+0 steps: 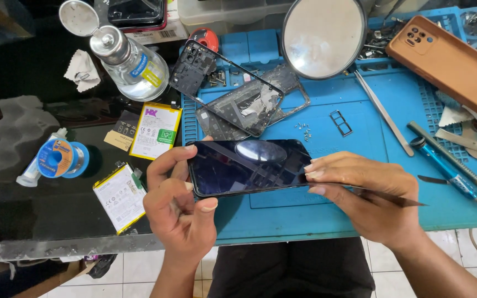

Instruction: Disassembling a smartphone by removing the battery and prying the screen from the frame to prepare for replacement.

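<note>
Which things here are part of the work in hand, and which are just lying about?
In hand:
- black phone, held at its left end by the left hand
- thin metal pry tool, in the right hand, at the phone's right edge

Lying about:
- two batteries
- clear bottle
- round mirror
- brown-cased phone
- solder spool
- tweezers
- blue screwdriver

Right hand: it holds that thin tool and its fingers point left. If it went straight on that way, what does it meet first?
The right hand already has its fingertips at the right end of the dark phone. Going further left meets that phone, then the left hand gripping its other end. Depth looks equal, though uncertain.
</note>
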